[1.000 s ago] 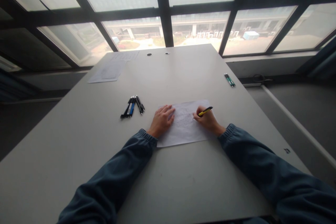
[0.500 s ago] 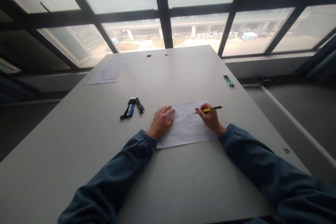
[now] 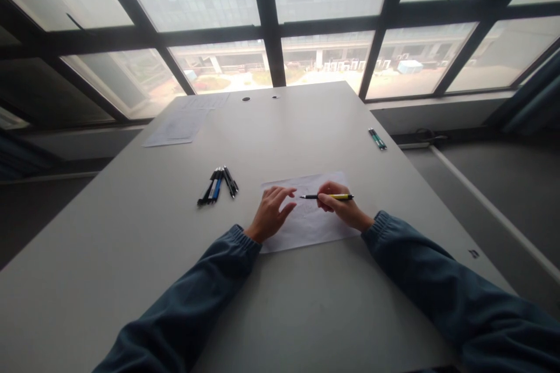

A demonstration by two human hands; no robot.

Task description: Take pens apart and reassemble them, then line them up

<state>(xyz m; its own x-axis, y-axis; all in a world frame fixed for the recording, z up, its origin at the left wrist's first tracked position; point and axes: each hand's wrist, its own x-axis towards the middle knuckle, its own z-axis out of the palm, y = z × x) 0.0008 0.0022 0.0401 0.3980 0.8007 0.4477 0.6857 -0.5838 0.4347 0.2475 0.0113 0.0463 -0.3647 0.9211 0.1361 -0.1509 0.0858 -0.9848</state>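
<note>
A white sheet of paper (image 3: 313,227) with a faint pencil drawing lies on the grey table (image 3: 175,280) in front of me. My right hand (image 3: 341,210) holds a yellow and black pen (image 3: 328,196) level above the sheet, its tip pointing left. My left hand (image 3: 272,214) is over the sheet's left edge with fingers apart and lifted, its fingertips close to the pen's tip. Both arms wear dark blue sleeves.
A bunch of several black and blue pens (image 3: 217,184) lies left of the sheet. Two green pens (image 3: 377,139) lie near the table's right edge. More sheets of paper (image 3: 181,125) sit at the far left corner. Large windows stand behind the table.
My right hand lifted the pen off the sheet and turned it level, tip to the left. My left hand rose from flat on the paper, fingers now spread toward the pen's tip.
</note>
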